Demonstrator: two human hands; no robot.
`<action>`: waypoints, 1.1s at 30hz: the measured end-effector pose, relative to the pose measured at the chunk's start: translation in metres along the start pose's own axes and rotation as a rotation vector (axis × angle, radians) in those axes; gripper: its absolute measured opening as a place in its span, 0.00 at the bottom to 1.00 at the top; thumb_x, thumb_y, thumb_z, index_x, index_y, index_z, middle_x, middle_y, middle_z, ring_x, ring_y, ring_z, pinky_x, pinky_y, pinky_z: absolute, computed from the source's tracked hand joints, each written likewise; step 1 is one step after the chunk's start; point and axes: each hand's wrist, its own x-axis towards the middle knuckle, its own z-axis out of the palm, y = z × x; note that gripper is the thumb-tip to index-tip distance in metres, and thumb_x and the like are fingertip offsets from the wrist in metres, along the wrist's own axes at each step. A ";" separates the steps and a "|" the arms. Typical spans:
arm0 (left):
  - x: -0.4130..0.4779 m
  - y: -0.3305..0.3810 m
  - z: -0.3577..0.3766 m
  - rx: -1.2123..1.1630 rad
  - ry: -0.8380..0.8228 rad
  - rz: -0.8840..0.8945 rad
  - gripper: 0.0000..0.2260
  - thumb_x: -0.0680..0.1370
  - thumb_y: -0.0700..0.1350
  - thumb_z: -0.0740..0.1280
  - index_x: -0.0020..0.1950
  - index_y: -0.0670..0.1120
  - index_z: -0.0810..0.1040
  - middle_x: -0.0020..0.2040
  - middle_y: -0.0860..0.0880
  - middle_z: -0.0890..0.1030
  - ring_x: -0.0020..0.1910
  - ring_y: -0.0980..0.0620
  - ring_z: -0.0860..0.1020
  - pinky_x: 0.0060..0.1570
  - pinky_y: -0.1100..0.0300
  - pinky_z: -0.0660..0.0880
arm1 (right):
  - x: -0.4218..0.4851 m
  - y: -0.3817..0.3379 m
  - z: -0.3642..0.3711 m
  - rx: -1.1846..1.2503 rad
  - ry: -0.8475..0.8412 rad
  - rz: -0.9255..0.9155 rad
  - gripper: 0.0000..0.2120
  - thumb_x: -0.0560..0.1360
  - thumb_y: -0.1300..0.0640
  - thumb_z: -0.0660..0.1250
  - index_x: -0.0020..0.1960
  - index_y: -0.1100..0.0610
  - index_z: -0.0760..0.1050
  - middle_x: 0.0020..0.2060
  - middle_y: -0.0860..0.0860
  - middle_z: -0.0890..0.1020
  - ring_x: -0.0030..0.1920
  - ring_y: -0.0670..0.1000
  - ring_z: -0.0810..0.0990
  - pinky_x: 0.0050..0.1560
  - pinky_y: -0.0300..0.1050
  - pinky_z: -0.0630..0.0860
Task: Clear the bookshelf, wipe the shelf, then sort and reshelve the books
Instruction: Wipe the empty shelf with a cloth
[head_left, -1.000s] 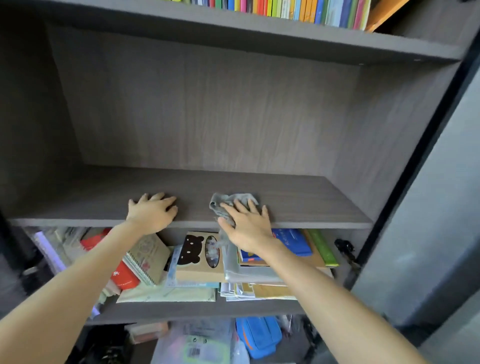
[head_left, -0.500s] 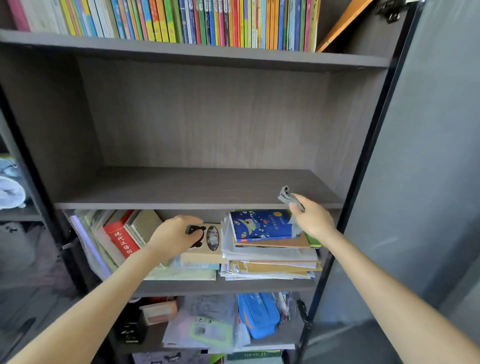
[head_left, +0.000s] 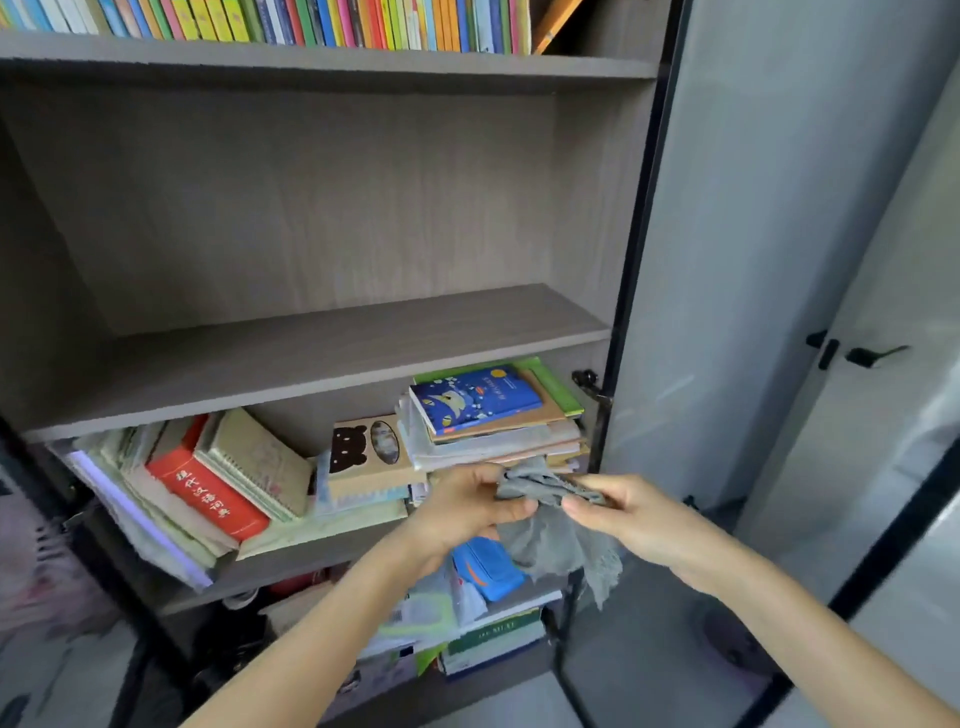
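Observation:
The grey wooden middle shelf stands bare. In front of the shelf below it, my left hand and my right hand both pinch a grey cloth, whose loose end hangs down between them. On that lower shelf lie a stack with a blue book on top, a tan box with a black bear, a spiral notebook and a red book leaning to the left.
A row of colourful upright books fills the top shelf. An open glass cabinet door with a black frame stands at the right. A blue pouch and more books lie on the shelves further down.
Both hands have left the middle shelf and come down in front of the lower one. The left hand has joined the right on the cloth. The view has pulled back.

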 end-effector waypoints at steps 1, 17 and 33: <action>0.001 -0.004 0.007 0.029 -0.059 -0.011 0.10 0.74 0.38 0.71 0.53 0.36 0.79 0.49 0.42 0.81 0.44 0.54 0.79 0.43 0.59 0.77 | -0.013 0.015 -0.004 -0.006 0.030 0.048 0.09 0.80 0.49 0.61 0.54 0.44 0.80 0.49 0.34 0.82 0.53 0.37 0.78 0.57 0.34 0.69; 0.044 0.003 0.295 0.115 -0.618 0.000 0.09 0.67 0.52 0.77 0.43 0.52 0.80 0.46 0.43 0.81 0.45 0.52 0.78 0.47 0.56 0.73 | -0.261 0.150 -0.142 0.466 0.859 0.437 0.07 0.77 0.62 0.66 0.45 0.62 0.83 0.39 0.56 0.84 0.37 0.52 0.82 0.37 0.40 0.76; 0.178 0.010 0.573 -0.208 -0.219 -0.402 0.07 0.74 0.37 0.71 0.38 0.44 0.76 0.35 0.48 0.77 0.35 0.54 0.75 0.38 0.62 0.74 | -0.335 0.360 -0.327 -0.286 0.666 0.756 0.04 0.74 0.43 0.68 0.41 0.38 0.78 0.37 0.38 0.80 0.46 0.47 0.80 0.42 0.42 0.70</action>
